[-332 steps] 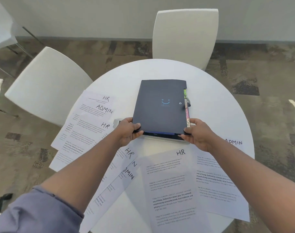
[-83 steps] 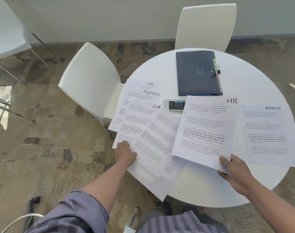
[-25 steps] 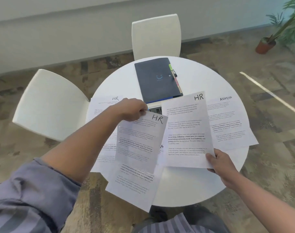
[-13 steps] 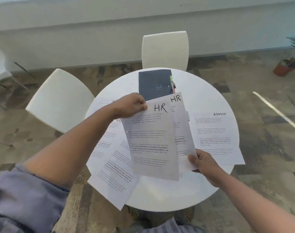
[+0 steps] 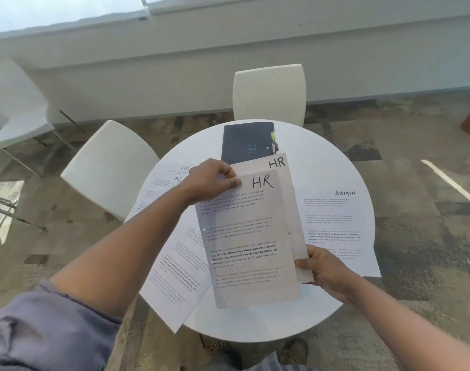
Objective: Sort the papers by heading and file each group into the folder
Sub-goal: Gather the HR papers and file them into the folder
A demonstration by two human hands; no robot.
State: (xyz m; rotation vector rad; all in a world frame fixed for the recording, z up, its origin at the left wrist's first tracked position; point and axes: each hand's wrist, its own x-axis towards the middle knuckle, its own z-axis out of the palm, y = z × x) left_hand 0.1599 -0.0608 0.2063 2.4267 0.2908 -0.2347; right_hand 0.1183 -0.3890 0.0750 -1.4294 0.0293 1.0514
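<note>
Since the frame half a second earlier, the front HR sheet (image 5: 251,236) had been drawn squarely over the rear HR sheet (image 5: 287,199), so the two now formed one staggered pair held above the table. The left hand (image 5: 211,182) pinched the top left corner of the front sheet between thumb and fingers. The right hand (image 5: 324,271) gripped the lower right edges of both sheets.

The surface was a round white table (image 5: 322,162) on patterned brown carpet, with a pale wall and a window ledge beyond.

Counts: two HR sheets in hand; one ADMIN sheet (image 5: 335,223) lying flat at the right, overhanging the table rim; a fan of overlapping sheets (image 5: 175,277) at the left, number not determinable, also overhanging the rim. One dark folder (image 5: 244,141) lay closed at the far side, its near edge hidden behind the held sheets. Three white chairs were present: one (image 5: 268,95) behind the table, one (image 5: 108,164) at the left, one (image 5: 20,113) further left.

Bare tabletop remained along the near rim and right of the folder.
</note>
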